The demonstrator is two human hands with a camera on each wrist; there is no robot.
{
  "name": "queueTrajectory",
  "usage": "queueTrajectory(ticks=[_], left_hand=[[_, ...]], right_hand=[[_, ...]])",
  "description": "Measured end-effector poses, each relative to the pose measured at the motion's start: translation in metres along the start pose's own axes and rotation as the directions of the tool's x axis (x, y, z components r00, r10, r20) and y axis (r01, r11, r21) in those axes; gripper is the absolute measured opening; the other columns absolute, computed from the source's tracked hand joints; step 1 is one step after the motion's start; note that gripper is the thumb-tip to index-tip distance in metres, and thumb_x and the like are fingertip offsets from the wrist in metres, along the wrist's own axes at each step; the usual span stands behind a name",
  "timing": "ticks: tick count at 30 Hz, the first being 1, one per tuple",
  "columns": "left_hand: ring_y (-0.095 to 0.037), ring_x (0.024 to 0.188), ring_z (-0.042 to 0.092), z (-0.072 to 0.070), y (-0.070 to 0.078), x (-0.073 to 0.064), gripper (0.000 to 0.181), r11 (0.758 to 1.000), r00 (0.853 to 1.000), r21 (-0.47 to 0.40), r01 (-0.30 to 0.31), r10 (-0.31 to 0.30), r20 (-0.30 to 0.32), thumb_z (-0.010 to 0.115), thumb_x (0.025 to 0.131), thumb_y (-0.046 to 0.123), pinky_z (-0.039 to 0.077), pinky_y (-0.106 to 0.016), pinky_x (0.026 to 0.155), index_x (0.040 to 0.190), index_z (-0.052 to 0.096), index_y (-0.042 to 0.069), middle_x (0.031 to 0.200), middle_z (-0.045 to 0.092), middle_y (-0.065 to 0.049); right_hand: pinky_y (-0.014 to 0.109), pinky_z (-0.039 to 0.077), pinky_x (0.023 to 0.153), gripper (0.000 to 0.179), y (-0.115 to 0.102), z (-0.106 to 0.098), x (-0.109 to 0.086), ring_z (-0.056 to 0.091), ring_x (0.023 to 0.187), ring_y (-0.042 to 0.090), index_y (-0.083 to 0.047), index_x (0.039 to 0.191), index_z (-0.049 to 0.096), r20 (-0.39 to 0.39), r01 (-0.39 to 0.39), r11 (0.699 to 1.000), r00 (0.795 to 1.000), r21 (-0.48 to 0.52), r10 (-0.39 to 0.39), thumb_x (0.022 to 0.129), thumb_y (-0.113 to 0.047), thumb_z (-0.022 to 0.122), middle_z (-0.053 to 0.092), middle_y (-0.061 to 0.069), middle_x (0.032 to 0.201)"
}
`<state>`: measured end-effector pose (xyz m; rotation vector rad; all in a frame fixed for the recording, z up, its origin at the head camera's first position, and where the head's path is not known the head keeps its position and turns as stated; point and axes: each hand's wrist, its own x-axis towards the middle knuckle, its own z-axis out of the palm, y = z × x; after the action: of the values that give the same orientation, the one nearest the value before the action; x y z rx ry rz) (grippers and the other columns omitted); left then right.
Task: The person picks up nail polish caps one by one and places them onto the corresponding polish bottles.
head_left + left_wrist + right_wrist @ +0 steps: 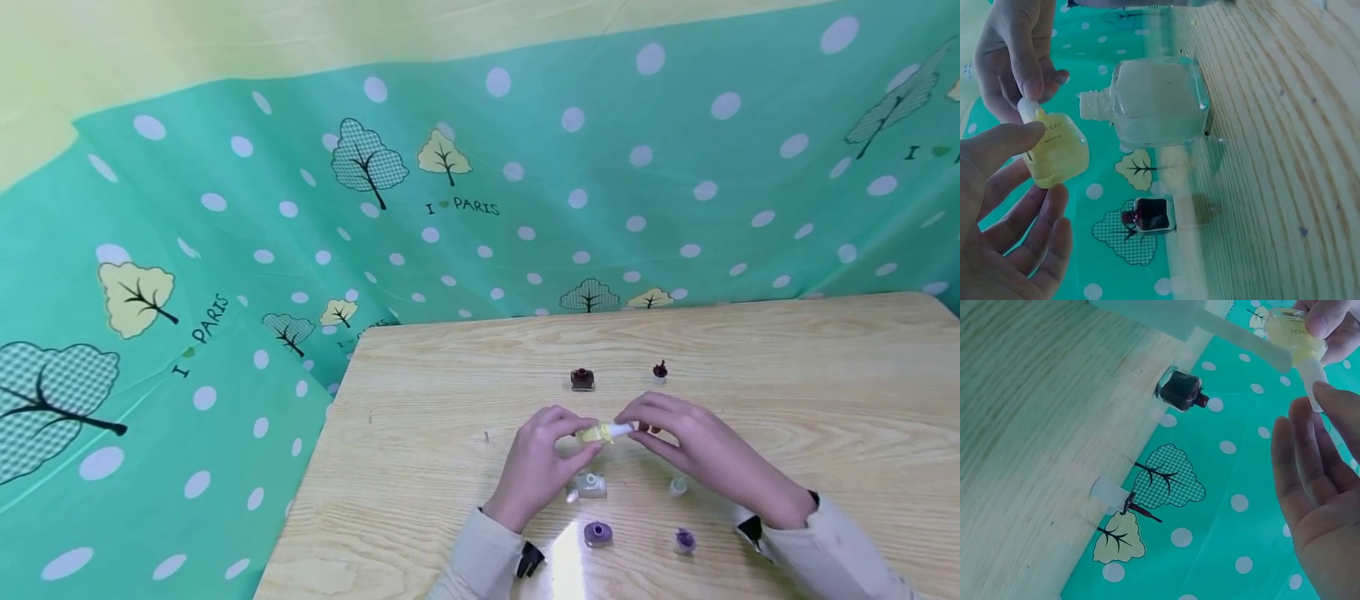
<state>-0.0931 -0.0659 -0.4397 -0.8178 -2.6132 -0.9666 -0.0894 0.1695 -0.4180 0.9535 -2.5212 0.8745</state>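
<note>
My left hand (540, 454) holds a small bottle of yellow nail polish (1060, 153) between thumb and fingers, tilted on its side above the table. The thumb and fingertips of my right hand (690, 433) pinch the white cap (1310, 381) on that bottle's neck. Below the hands stands an uncapped bottle of whitish, see-through nail polish (591, 486). Its cap (678, 487) stands to the right, brush upward in the right wrist view. Behind the hands, an uncapped dark red polish bottle (1180, 389) stands left of its cap (1110, 492), whose brush points up.
Nearer the front of the wooden table (420, 383) stand an uncapped purple polish bottle (597, 534) and, to its right, its upturned cap (684, 541). A green dotted cloth (480, 183) hangs behind the table and along its left side.
</note>
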Motion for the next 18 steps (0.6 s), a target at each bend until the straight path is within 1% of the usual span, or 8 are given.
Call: queueTrajectory(ticks=[4, 9, 11, 15, 18], left_hand=[[-0.003, 0.096, 0.063, 0.0007, -0.0011, 0.0001, 0.029, 1.000, 1.000, -0.001, 0.000, 0.000, -0.007, 0.078, 0.085, 0.031, 0.052, -0.017, 0.088, 0.112, 0.074, 0.020, 0.103, 0.070, 0.008], [-0.004, 0.096, 0.062, 0.0005, -0.0009, 0.0009, 0.030, 1.000, 1.000, 0.006, 0.002, -0.002, -0.006, 0.077, 0.085, 0.032, 0.051, -0.017, 0.088, 0.112, 0.074, 0.020, 0.104, 0.070, 0.008], [-0.004, 0.096, 0.062, 0.0011, -0.0006, 0.0011, 0.030, 1.000, 1.000, 0.012, -0.003, 0.003, -0.003, 0.077, 0.085, 0.032, 0.051, -0.016, 0.088, 0.112, 0.074, 0.020, 0.104, 0.070, 0.008], [-0.004, 0.096, 0.063, 0.0020, 0.0005, 0.0008, 0.030, 1.000, 1.000, 0.020, -0.016, 0.016, -0.001, 0.077, 0.086, 0.032, 0.051, -0.015, 0.088, 0.112, 0.074, 0.020, 0.103, 0.070, 0.008], [-0.004, 0.096, 0.063, 0.0021, 0.0015, 0.0007, 0.029, 0.999, 1.000, 0.027, -0.019, 0.019, 0.001, 0.077, 0.086, 0.033, 0.051, -0.015, 0.089, 0.112, 0.074, 0.020, 0.104, 0.070, 0.007]], right_hand=[[0.023, 0.059, 0.069, 0.023, -0.0019, -0.0005, 0.0010, 0.062, 0.082, 0.000, -0.017, 0.106, 0.072, 0.017, -0.054, 0.998, 0.998, -0.027, 0.054, 0.085, -0.009, 0.076, 0.069, -0.009, 0.100], [0.028, 0.060, 0.073, 0.014, -0.0041, -0.0004, 0.0029, 0.066, 0.086, 0.005, -0.018, 0.105, 0.072, 0.050, -0.121, 0.991, 0.991, -0.056, 0.124, 0.092, -0.020, 0.070, 0.070, -0.010, 0.099], [0.029, 0.059, 0.074, 0.011, -0.0042, 0.0001, 0.0031, 0.066, 0.085, 0.005, -0.019, 0.104, 0.072, 0.057, -0.141, 0.988, 0.988, -0.070, 0.145, 0.094, -0.023, 0.068, 0.069, -0.011, 0.098], [0.025, 0.056, 0.068, 0.007, -0.0029, 0.0007, 0.0033, 0.060, 0.077, -0.003, -0.025, 0.096, 0.072, 0.074, -0.188, 0.980, 0.978, -0.072, 0.193, 0.096, -0.027, 0.066, 0.067, -0.016, 0.089], [0.022, 0.053, 0.065, 0.012, -0.0017, 0.0009, 0.0038, 0.056, 0.073, -0.007, -0.026, 0.094, 0.071, 0.100, -0.229, 0.972, 0.967, -0.057, 0.234, 0.098, -0.032, 0.062, 0.066, -0.018, 0.085]])
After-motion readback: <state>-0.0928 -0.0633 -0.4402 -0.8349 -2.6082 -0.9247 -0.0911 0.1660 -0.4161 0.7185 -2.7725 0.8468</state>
